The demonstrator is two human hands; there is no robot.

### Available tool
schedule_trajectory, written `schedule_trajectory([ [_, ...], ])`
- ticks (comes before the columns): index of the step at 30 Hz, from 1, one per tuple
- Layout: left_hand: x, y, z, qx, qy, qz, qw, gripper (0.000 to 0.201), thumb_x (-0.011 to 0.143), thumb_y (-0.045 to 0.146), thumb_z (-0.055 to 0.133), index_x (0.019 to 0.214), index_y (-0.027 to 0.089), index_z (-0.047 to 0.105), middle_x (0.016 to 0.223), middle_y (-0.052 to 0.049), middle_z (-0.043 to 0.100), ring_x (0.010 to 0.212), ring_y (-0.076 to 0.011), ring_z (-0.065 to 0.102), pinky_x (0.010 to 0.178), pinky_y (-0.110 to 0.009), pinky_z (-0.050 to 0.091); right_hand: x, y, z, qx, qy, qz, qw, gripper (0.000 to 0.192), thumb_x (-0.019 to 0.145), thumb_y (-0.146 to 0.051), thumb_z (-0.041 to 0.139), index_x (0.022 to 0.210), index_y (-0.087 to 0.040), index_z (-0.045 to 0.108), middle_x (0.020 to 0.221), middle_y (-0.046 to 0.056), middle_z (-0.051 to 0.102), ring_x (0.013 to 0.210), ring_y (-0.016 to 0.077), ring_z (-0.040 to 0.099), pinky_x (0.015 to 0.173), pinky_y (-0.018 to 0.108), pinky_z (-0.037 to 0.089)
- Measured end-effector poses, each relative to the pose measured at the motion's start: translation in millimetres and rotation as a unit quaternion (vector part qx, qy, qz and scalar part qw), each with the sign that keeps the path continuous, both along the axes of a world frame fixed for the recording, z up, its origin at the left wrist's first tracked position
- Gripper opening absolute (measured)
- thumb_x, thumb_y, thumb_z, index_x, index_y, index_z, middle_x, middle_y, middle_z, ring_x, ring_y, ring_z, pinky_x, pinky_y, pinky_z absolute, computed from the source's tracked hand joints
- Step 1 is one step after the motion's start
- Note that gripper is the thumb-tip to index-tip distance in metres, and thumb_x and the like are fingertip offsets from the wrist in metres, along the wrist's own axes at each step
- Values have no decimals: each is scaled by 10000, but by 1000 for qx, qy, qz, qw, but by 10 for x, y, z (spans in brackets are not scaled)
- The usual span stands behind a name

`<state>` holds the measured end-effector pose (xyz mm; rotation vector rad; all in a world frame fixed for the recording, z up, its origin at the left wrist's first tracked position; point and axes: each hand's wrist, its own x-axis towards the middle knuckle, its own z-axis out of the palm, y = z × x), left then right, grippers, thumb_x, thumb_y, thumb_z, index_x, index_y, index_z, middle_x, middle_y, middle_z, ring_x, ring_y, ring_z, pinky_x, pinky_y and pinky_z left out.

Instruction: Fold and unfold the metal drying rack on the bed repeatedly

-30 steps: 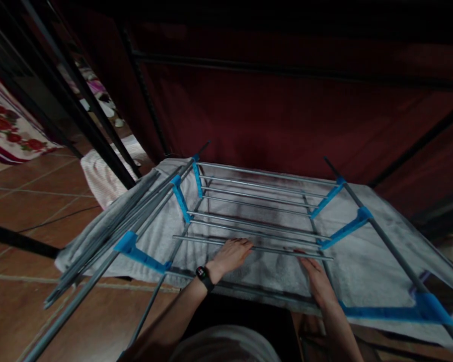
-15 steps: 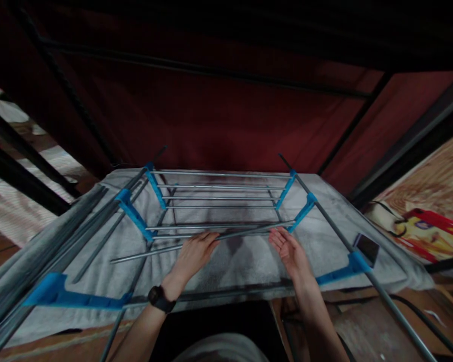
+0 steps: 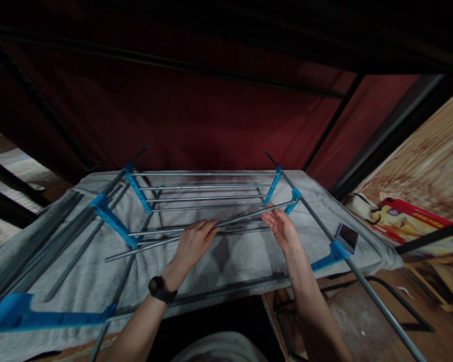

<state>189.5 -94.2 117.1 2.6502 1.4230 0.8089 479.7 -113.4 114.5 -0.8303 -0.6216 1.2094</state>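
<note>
While the loose grey rod (image 3: 226, 221) lies slantwise over the drying rack (image 3: 207, 188), my left hand (image 3: 192, 244) has its fingers curled on its middle and my right hand (image 3: 283, 229) cups its raised end, fingers spread (grip unclear). Long axis runs low-left to high-right, over the grey towel (image 3: 230, 261); both hands touch it.

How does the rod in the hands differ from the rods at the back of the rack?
The held rod lies slanted, its left end free; the back rods lie level, parallel, both ends in blue brackets. The left hand and right hand touch only the held rod. All are thin grey metal.
</note>
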Motion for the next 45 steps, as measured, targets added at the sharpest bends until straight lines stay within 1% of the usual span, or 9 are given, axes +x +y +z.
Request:
schedule_trajectory([
  [11,66,170,87,23,23,1,999,291,984,371,445,1101,232,673,947,-49,717,839,-225,671,724,-324,492,52,140,50,-5,-2,-12,1000,212,772,-295,746,949,-195,686,811,14,714,780,136,692,770,234,576],
  [26,55,280,349,70,68,-11,995,317,987,373,431,1130,223,671,941,-62,693,827,-221,653,733,-328,472,66,145,66,-7,-8,-15,1000,218,737,-327,783,881,-215,664,838,11,726,786,138,688,759,248,573],
  [31,67,305,482,71,75,-8,995,297,979,352,448,1124,224,672,913,-65,687,818,-223,647,730,-322,465,-7,82,69,-16,-71,-15,997,232,729,-342,775,887,-209,670,951,43,735,771,135,673,733,249,558],
  [34,72,310,534,60,63,-18,996,293,974,344,449,1121,227,674,909,-70,683,823,-220,647,745,-321,469,-93,46,65,-24,-122,-25,992,269,724,-363,772,929,-207,695,931,41,732,783,142,664,755,259,542],
  [37,76,325,551,51,51,-23,997,291,971,346,450,1106,228,678,893,-72,674,826,-223,645,759,-326,471,-176,14,71,-14,-178,-56,982,239,744,-388,737,911,-219,707,889,26,725,760,147,642,767,281,526],
  [39,80,337,546,49,51,-23,997,287,969,346,455,1107,228,676,895,-73,669,828,-225,644,760,-330,470,-211,-15,95,12,-231,-96,968,199,787,-397,684,903,-236,703,863,14,715,763,162,626,791,312,516],
  [41,86,339,537,51,58,-20,997,280,970,343,458,1113,228,670,897,-70,666,832,-223,641,764,-330,467,-227,-60,136,50,-316,-148,936,187,855,-396,602,930,-251,694,891,20,705,833,187,620,851,348,496],
  [43,92,323,531,56,69,-17,996,272,976,332,451,1111,225,661,897,-64,664,844,-217,638,775,-329,462,-228,-111,181,96,-432,-193,876,212,910,-370,520,990,-257,682,981,40,690,954,214,607,927,382,458],
  [45,96,296,530,62,82,-16,995,269,985,317,432,1103,219,653,895,-60,662,862,-214,636,784,-328,457,-219,-142,209,141,-546,-212,798,248,935,-331,468,1065,-252,664,1089,62,664,1072,236,574,990,419,414],
])
